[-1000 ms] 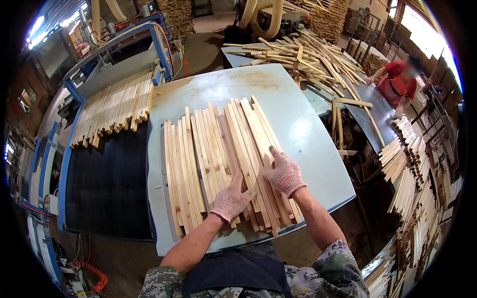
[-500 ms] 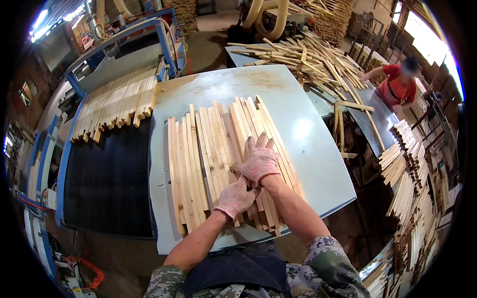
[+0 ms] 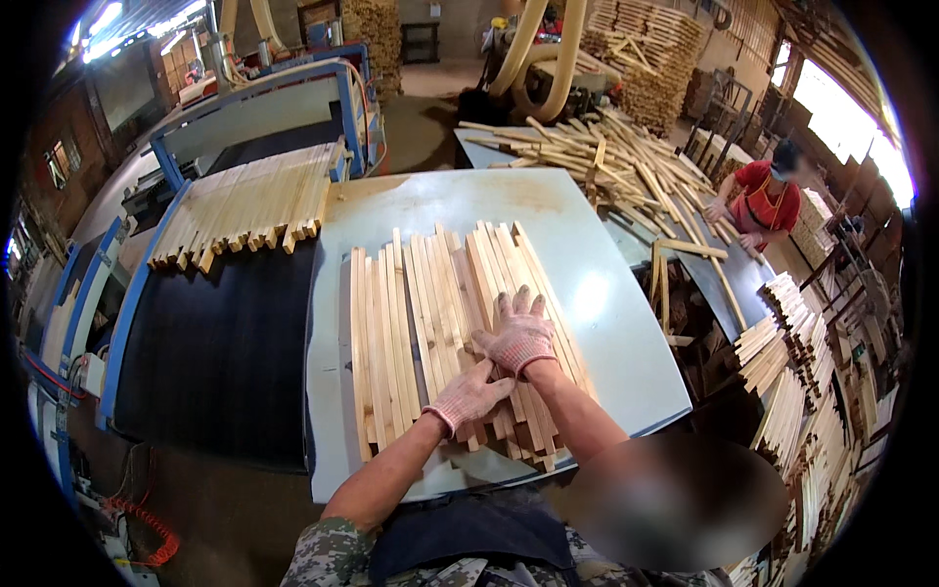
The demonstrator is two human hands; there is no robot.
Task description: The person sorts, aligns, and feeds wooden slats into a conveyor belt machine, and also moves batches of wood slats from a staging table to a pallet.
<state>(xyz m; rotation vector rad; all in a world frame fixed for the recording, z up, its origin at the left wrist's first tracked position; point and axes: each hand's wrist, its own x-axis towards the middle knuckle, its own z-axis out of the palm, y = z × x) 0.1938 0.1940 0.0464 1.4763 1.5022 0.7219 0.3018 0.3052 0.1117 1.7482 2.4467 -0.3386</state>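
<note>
Two side-by-side groups of pale wooden strips (image 3: 430, 303) lie lengthwise on the grey-white tabletop (image 3: 626, 362), their ends uneven. My right hand (image 3: 518, 335), in a pinkish knit glove with bare fingertips, rests flat on the right-hand group with its fingers spread. Just below and left of it, my left hand (image 3: 469, 399), gloved the same way, lies over the near part of the strips. Its fingers reach out to the right, partly tucked by the right palm. Neither hand is wrapped round a strip.
Left of the table runs a black conveyor belt (image 3: 220, 352) carrying a row of strips (image 3: 249, 205) toward a blue-framed machine (image 3: 259, 103). A loose heap of strips (image 3: 626, 161) lies beyond. At the right, a person in red (image 3: 768, 201) stands by another table; stacked strips (image 3: 792, 391) are nearer.
The view has tilted up slightly, so the table sits lower in the picture. My hands keep nearly the same place on the strips. The person in red has leaned over the table with both hands lower.
</note>
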